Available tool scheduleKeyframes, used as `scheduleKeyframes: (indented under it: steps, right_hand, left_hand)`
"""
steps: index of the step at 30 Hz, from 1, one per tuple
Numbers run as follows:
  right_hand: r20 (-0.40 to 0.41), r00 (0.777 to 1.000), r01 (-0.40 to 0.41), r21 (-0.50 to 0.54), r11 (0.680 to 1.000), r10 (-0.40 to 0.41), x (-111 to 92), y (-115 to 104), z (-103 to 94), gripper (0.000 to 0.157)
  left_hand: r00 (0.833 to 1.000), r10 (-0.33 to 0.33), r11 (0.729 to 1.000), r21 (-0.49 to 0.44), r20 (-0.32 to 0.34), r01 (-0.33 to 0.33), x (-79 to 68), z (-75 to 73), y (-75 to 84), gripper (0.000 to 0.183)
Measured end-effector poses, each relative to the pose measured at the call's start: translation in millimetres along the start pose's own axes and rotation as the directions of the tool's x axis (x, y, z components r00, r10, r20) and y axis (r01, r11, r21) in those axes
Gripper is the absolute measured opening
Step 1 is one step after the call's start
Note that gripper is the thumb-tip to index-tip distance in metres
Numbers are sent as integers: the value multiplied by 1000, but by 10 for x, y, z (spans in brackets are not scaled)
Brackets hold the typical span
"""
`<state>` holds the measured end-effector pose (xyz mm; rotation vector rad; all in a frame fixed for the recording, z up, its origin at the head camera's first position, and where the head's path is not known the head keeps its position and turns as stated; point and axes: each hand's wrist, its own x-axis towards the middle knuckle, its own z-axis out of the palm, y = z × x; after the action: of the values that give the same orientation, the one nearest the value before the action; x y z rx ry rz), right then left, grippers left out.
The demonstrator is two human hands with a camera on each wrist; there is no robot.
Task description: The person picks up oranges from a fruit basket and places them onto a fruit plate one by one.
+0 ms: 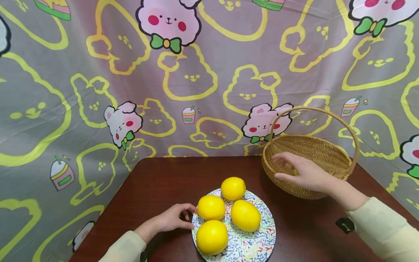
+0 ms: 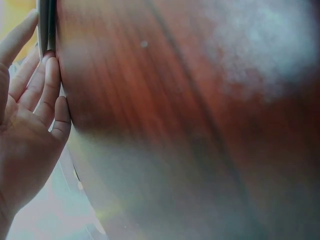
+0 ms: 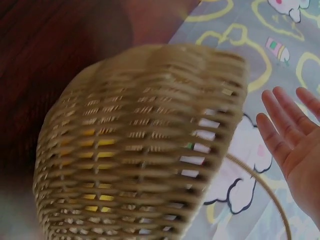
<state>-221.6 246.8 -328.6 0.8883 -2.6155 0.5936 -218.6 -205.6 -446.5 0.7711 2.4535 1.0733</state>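
My left hand [image 1: 175, 217] rests at the left rim of a round plate [image 1: 252, 251] with a colourful squiggle pattern, its fingers relaxed. In the left wrist view, its fingertips reach the plate's edge [image 2: 44, 30]. Several yellow lemons [image 1: 212, 236] sit on the plate. My right hand [image 1: 306, 173] is over the near left side of a wicker basket [image 1: 314, 149], with spread fingers and nothing held. Something yellow [image 1: 295, 172] shows inside the basket, mostly hidden by that hand; yellow also shows through the weave in the right wrist view.
The basket's tall arched handle [image 1: 314, 108] rises at the back right of the dark brown table [image 1: 170, 182]. A patterned cloth [image 1: 203, 102] hangs behind the table and along its sides. A black strap piece [image 1: 345, 225] hangs at the right sleeve.
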Motion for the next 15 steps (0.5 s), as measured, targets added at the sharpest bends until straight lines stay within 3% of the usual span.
scheduleKeyframes:
  steps: [9,15]
  right_hand:
    - [19,996,-91,4,996,91,-22,192,-74,51]
    - [18,994,-109,-13,994,109,-32,331,-130,51]
  left_hand:
    - [1000,-5,1000,-3,2,5,-4,11,3,40]
    - [1000,4,1000,17,-10,-3,2,1,4,39]
